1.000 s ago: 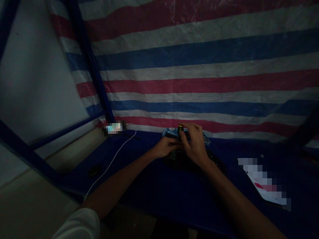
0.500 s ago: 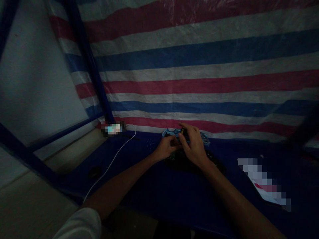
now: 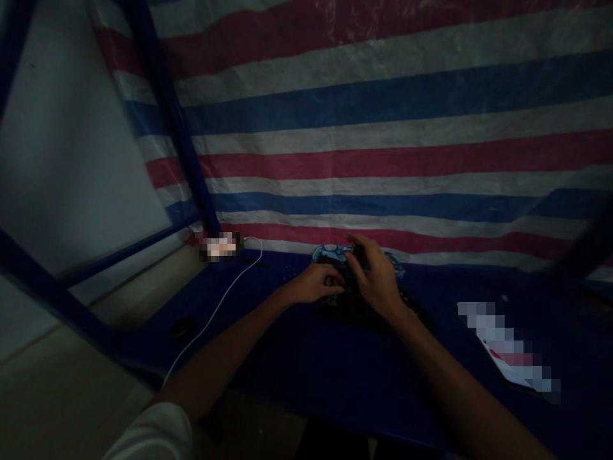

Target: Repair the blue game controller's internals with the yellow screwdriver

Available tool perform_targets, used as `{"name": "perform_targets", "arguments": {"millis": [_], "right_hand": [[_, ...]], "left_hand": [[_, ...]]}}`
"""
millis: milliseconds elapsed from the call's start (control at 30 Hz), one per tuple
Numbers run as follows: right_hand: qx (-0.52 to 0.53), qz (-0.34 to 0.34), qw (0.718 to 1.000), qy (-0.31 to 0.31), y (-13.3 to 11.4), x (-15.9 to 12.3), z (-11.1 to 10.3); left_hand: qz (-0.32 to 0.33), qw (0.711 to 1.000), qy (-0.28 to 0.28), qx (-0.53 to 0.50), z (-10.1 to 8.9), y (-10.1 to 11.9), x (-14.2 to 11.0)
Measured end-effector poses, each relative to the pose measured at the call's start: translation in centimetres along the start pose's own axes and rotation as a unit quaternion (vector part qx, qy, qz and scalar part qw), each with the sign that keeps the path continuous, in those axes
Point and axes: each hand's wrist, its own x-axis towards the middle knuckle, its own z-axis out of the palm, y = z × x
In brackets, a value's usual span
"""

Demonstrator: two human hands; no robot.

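The scene is very dim. My left hand (image 3: 317, 285) and my right hand (image 3: 376, 276) meet at the far edge of a dark blue table (image 3: 297, 364), over a black object (image 3: 357, 306) that lies there. My right hand's fingers are curled round a small dark part, whose kind I cannot make out. My left hand's fingers are bent and pressed against the same dark thing. Just behind the hands lies a blue patterned item (image 3: 330, 253).
A red, white and blue striped tarpaulin (image 3: 383, 128) hangs behind the table. A white cable (image 3: 215, 306) runs from a blurred device (image 3: 218, 246) at the back left. A blurred paper (image 3: 507, 345) lies at the right. Blue metal frame bars (image 3: 167, 115) stand left.
My right hand has dropped slightly, and the small yellowish piece at its fingertips no longer shows. My left hand has shifted a little towards me. Everything else is still.
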Motion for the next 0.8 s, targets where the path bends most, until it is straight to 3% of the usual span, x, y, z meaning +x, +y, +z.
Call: {"name": "perform_targets", "arguments": {"millis": [233, 633, 800], "right_hand": [[0.004, -0.005, 1.0, 0.006, 0.0, -0.1, 0.0], [-0.007, -0.002, 0.998, 0.068, -0.2, 0.2, -0.1], [-0.006, 0.002, 0.997, 0.074, -0.2, 0.1, -0.2]], "left_hand": [[-0.003, 1.0, -0.003, 0.019, -0.3, 0.5, 0.3], [-0.086, 0.995, -0.055, -0.006, -0.9, 1.7, 0.1], [-0.075, 0.994, -0.067, 0.052, -0.7, 1.8, 0.8]]}}
